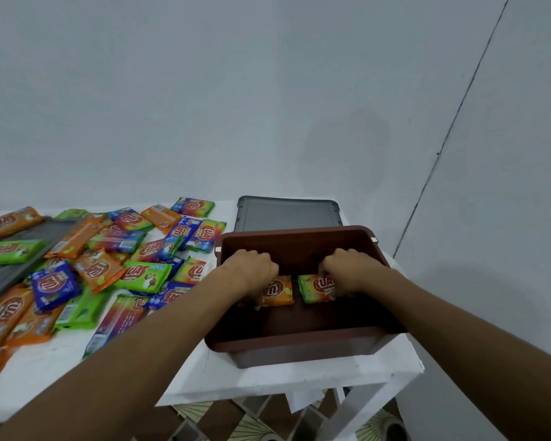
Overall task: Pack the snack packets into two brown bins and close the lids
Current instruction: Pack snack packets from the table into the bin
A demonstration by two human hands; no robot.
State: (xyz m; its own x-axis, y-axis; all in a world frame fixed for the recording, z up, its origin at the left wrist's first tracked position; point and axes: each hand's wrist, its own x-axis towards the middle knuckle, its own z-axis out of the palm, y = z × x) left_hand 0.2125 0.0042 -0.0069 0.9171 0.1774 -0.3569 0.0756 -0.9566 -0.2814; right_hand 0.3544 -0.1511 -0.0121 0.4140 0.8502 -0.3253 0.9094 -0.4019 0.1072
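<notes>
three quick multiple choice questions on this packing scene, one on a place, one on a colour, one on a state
1. Where does the uncovered grey lid lie relative to the brown bin?
A) on top of it
B) behind it
C) under it

2. What colour is the packet gripped by the left hand?
A) blue
B) purple
C) orange

3. How is the brown bin?
A) open, with no lid on it
B) closed
C) tipped on its side

Answers:
1 B: the lid lies flat behind the bin, towards the wall.
2 C: its wrapper is orange.
3 A: the bin's inside shows, and the right hand grips a green-edged packet in it.
</notes>
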